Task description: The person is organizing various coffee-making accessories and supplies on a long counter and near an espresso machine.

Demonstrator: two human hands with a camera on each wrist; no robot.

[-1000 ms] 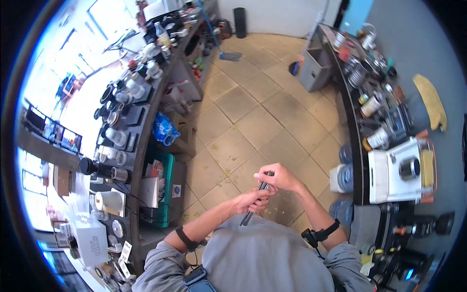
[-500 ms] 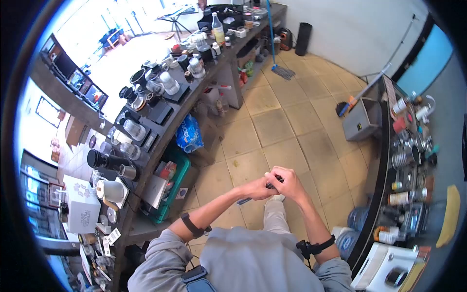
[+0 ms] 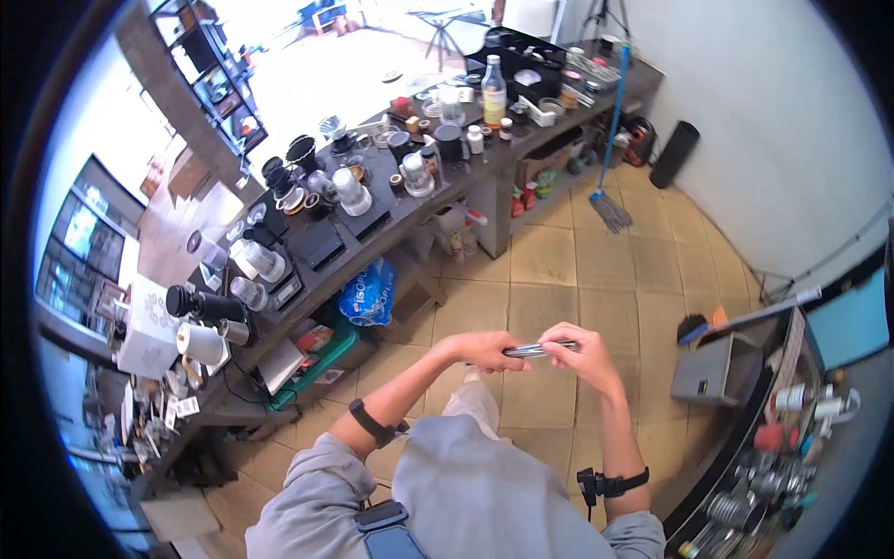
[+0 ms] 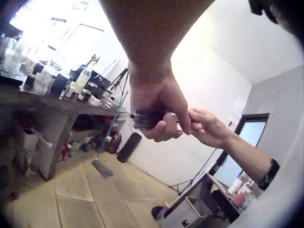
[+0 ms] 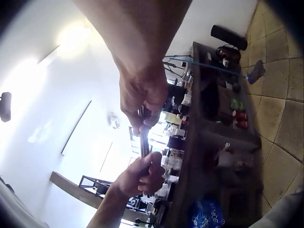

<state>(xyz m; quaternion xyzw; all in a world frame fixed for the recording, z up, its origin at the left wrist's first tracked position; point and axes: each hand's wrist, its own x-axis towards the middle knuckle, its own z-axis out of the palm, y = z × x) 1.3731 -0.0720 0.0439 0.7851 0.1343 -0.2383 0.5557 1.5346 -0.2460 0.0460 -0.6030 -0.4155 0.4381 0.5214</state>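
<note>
A bundle of thin metal utensils (image 3: 533, 351) lies sideways between the two hands in the head view, above the floor. The left hand (image 3: 490, 350) grips one end, fingers curled round it; in the left wrist view that hand (image 4: 159, 107) holds the dark part of the bundle. The right hand (image 3: 579, 354) pinches the other end between thumb and fingers. In the right wrist view the bundle (image 5: 144, 137) runs between the right hand (image 5: 142, 97) and the left hand (image 5: 140, 176). What the utensils are exactly cannot be told.
A long dark counter (image 3: 391, 219) with jars, scales and bottles runs along the left. A blue mop (image 3: 610, 212) leans at its far end. A grey bin (image 3: 715, 371) stands at right beside a second counter crowded with glassware (image 3: 736, 508). A blue package (image 3: 367, 293) sits below the left counter.
The head view has turned, bringing more of the left counter into sight. The hands have drawn apart, and the bundle has swung from steeply slanted to nearly level between them.
</note>
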